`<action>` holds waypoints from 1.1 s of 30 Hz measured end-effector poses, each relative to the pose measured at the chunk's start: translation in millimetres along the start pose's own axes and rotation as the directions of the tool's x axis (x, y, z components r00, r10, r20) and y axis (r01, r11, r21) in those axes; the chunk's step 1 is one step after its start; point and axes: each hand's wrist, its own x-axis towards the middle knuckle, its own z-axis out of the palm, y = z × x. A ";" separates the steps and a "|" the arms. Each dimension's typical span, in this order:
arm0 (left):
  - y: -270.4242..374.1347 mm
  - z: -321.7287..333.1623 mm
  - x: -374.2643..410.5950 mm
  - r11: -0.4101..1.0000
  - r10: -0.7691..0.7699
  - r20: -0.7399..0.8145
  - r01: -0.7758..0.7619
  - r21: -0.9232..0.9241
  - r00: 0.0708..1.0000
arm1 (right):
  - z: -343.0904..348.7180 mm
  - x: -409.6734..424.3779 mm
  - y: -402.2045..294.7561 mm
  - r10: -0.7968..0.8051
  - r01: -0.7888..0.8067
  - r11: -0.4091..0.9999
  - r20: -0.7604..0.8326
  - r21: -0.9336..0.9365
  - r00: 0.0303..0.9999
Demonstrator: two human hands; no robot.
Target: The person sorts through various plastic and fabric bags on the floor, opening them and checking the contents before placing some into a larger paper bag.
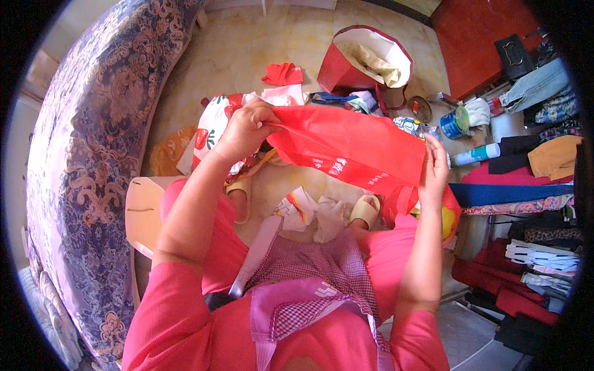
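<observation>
A red non-woven fabric bag point(348, 141), bearing white writing, is stretched sideways above the floor. My left hand point(253, 123) pinches its gathered left end between thumb and fingers. At the other end, my right hand point(434, 164) holds the bag's right edge. Below it on the floor lie a white cloth with red and yellow marks point(297, 208) and a crumpled pale cloth point(328, 217), between my slippered feet. A white bag with strawberry print point(211, 125) lies behind my left hand. A checked purple apron point(315, 259) covers my lap.
A large red bag with a white lining point(343, 69) stands ahead, with cloth inside. A small folded red cloth point(282, 74) lies left of it. A patterned purple cover point(106, 139) hangs at left. Folded clothes point(515, 195), a blue-green tin point(454, 124) and a rolled tube point(478, 154) are at right.
</observation>
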 end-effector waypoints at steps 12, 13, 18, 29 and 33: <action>0.4 3.9 5.1 0.994 0.016 -0.085 -0.007 0.108 0.996 | 27.4 0.0 -44.1 0.283 -0.355 0.757 0.214 0.549 0.935; 0.5 3.0 4.9 0.997 0.007 -0.074 -0.001 0.076 0.997 | 26.9 0.9 -42.8 0.256 -0.310 0.806 0.176 0.504 0.951; -3.1 -4.9 2.4 0.993 0.102 0.007 -0.102 0.058 0.995 | 18.1 -3.1 -41.6 0.188 -0.211 0.949 0.114 0.233 0.975; 5.9 -9.2 1.9 0.558 -0.443 0.002 0.277 -0.782 0.897 | 17.7 0.0 -19.6 0.368 -0.438 0.875 0.304 0.207 0.879; 1.3 -11.6 0.5 0.666 -0.454 -0.062 0.293 -0.686 0.889 | 5.4 7.6 9.9 0.231 -0.209 0.972 0.274 -0.108 0.933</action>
